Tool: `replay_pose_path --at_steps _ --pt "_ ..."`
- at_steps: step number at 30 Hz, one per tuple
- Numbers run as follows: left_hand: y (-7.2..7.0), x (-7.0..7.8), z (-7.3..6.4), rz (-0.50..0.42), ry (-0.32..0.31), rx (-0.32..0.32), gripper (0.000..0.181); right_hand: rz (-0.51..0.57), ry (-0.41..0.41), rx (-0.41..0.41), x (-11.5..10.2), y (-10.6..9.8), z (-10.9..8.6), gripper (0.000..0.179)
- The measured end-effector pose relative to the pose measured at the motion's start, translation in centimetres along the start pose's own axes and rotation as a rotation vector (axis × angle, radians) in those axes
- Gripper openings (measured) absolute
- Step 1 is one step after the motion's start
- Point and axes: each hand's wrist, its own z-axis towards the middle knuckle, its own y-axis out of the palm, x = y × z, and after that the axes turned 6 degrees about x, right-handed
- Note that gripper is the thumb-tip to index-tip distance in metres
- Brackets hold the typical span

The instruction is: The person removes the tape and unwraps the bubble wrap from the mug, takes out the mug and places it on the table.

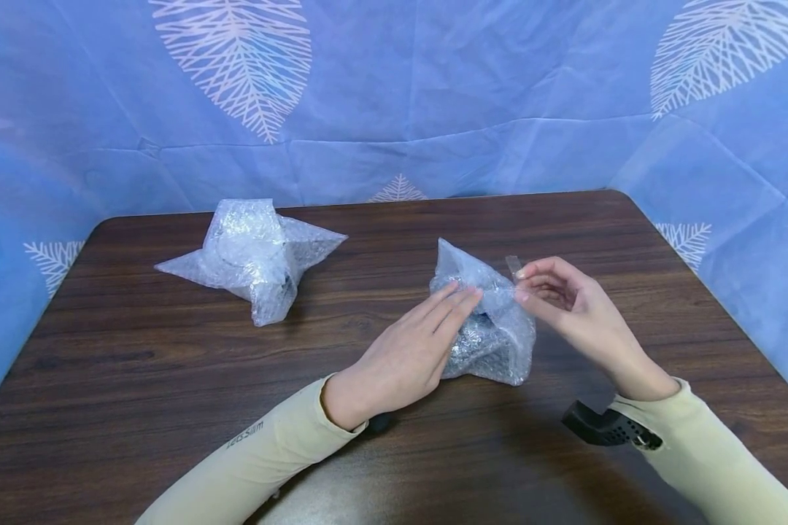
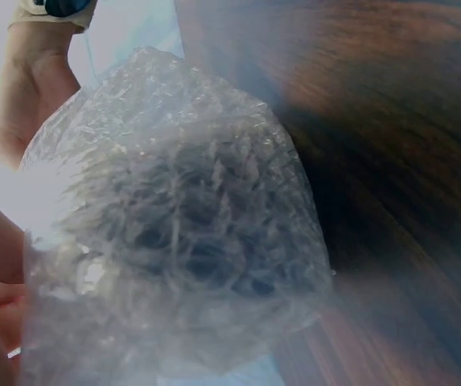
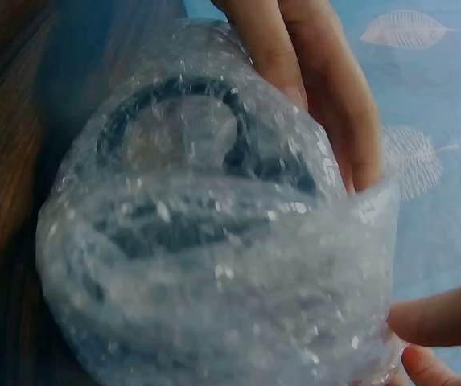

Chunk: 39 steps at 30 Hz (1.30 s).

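A bubble-wrapped bundle sits right of the table's middle. Through the wrap, the right wrist view shows a dark object with a curved rim; its kind is blurred by the bubbles. My left hand lies over the bundle's near left side, its straight fingers pressing the folded wrap down. At the bundle's right edge my right hand pinches a short strip of clear tape between thumb and forefinger. The tape's free end sticks up past the fingertips. In the left wrist view the bubble wrap fills the middle.
Another bubble-wrapped bundle, with pointed corners sticking out, stands at the back left of the dark wooden table. Behind the table hangs a blue cloth with white leaf prints. A black strap circles the right wrist.
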Motion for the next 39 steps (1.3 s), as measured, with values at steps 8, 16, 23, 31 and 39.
replay_pose_path --at_steps 8,16,23,31,39 --pt "-0.1 0.0 -0.1 0.004 -0.016 0.034 0.044 0.014 0.055 0.034 0.9 -1.6 -1.3 0.030" --pt "-0.3 0.0 -0.2 -0.016 -0.040 0.033 0.042 0.063 0.045 0.053 1.6 -2.8 -2.0 0.043" --pt "-0.3 0.0 -0.4 -0.066 -0.077 0.043 0.042 -0.029 0.094 0.081 1.6 -3.7 -2.2 0.038" --pt "-0.3 0.0 -0.6 -0.111 -0.120 0.047 0.042 -0.093 0.121 0.131 0.3 -3.9 -2.3 0.031" --pt "-0.5 -0.1 -0.6 -0.211 -0.213 0.050 0.049 -0.223 -0.076 0.199 -1.4 -3.3 -2.4 0.024"
